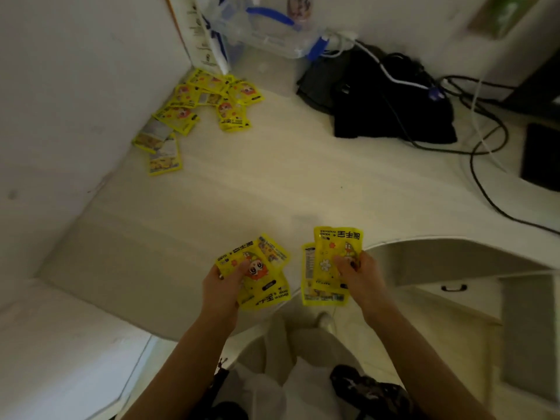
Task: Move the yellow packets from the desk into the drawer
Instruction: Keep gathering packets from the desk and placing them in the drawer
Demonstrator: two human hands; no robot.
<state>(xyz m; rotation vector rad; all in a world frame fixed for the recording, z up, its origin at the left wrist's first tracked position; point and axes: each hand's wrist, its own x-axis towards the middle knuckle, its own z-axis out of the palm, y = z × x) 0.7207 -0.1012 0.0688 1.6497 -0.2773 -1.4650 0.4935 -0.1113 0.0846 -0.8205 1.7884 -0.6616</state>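
Observation:
My left hand (222, 287) grips a fanned bunch of yellow hand-warmer packets (260, 275) over the front edge of the white desk (272, 183). My right hand (359, 272) holds two more yellow packets (328, 262), one behind the other, just right of the first bunch. A scattered pile of several yellow packets (200, 107) lies in the far left corner of the desk against the wall. A white drawer front with a dark handle (453, 288) sits under the desk at the right; it looks closed.
A black bag (385, 101) with cables over it lies at the back right of the desk. A clear plastic bag with blue trim (272, 28) stands at the back. A dark flat object (541, 156) sits at the right edge. My legs are below.

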